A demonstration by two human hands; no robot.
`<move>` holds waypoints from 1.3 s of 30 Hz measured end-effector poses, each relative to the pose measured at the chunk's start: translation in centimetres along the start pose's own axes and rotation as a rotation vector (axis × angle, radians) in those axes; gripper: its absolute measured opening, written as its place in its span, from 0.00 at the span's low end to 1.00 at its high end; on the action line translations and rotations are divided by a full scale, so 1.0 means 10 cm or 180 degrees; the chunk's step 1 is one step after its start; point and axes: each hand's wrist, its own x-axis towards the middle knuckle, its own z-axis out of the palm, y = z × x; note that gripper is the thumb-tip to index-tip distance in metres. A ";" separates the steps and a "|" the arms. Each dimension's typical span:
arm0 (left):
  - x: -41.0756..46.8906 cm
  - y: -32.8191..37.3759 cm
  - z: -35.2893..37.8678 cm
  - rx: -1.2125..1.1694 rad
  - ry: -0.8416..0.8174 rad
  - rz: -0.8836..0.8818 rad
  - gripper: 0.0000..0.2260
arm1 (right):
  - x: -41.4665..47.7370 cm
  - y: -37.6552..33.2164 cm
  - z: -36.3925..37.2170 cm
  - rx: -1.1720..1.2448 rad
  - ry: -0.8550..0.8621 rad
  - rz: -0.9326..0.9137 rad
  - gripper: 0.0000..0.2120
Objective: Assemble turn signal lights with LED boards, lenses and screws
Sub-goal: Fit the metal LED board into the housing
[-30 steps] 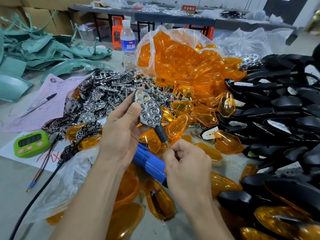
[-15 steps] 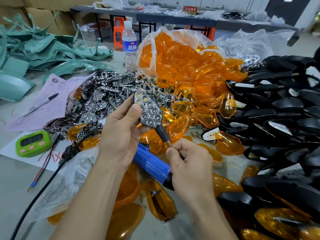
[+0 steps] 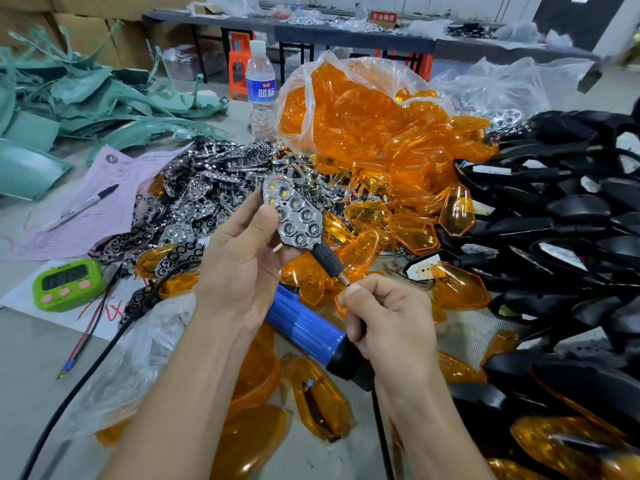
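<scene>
Up close, the left grip (image 3: 239,268) is closed on a light (image 3: 292,216), thumb on its face and fingers curled behind. It holds the light above the middle of the table (image 3: 31,362), with the silver honeycomb face toward the camera and the black stem slanting down to the right. The right grip (image 3: 388,320) is curled, thumb and forefinger pinched together against the brass tip of that stem (any thin thing between them is too small to tell).

Under both wrists a blue screwdriver (image 3: 304,327) lies among loose orange lenses (image 3: 322,407) toward the near edge. Beyond the light is a heap of shiny silver inserts (image 3: 207,188), and behind that a clear bag of orange lenses (image 3: 363,116) toward the far edge. Black shells (image 3: 554,220) are piled along the right edge. Near the left edge sits a green timer (image 3: 67,284); a pen (image 3: 83,206) lies on pink paper (image 3: 114,174), and a water bottle (image 3: 261,88) stands at the far edge.
</scene>
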 end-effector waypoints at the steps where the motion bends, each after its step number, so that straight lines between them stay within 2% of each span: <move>1: 0.00 0.00 0.00 0.0085 -0.0016 0.0027 0.11 | 0.00 0.01 0.00 -0.0138 -0.0013 -0.0049 0.13; 4: -0.01 0.02 -0.01 0.0259 -0.0068 0.0079 0.13 | 0.02 0.05 -0.01 -0.0606 0.0025 -0.0193 0.13; 8: -0.03 0.01 0.02 0.0368 -0.0138 0.0080 0.15 | 0.04 0.08 -0.02 -0.1933 0.0359 -0.0517 0.14; 10: -0.03 -0.01 0.03 0.0322 -0.0067 0.0060 0.13 | 0.04 0.07 -0.03 -0.2182 0.0466 -0.0620 0.14; 14: -0.02 -0.01 0.02 0.0177 0.0095 -0.0035 0.11 | 0.07 0.05 -0.07 -0.1300 0.0292 -0.0532 0.12; 16: -0.01 0.01 -0.01 0.0191 -0.0016 -0.0088 0.10 | 0.05 0.03 -0.07 -0.1034 0.0066 -0.0483 0.12; 17: -0.01 0.02 -0.02 0.0212 -0.0153 -0.0145 0.10 | 0.05 0.02 -0.06 -0.1017 -0.0013 -0.0472 0.12; 21: -0.02 0.05 -0.05 0.0419 -0.0716 -0.0295 0.21 | 0.07 0.05 -0.06 -0.1021 -0.0043 -0.0396 0.13; 26: -0.03 0.03 -0.01 0.0357 -0.0744 -0.0281 0.29 | 0.06 0.08 -0.04 -0.1023 0.0017 -0.0366 0.12; 31: -0.03 0.03 0.00 0.0340 -0.0692 -0.0210 0.25 | 0.03 0.05 -0.02 -0.0774 -0.0029 -0.0316 0.12; 34: -0.04 0.01 0.01 0.0340 -0.0589 -0.0117 0.21 | 0.02 0.05 -0.02 -0.0727 0.0159 -0.0244 0.12; 39: -0.02 0.03 0.00 0.0280 -0.0397 -0.0037 0.24 | -0.01 0.04 0.00 -0.0797 0.0467 -0.0358 0.10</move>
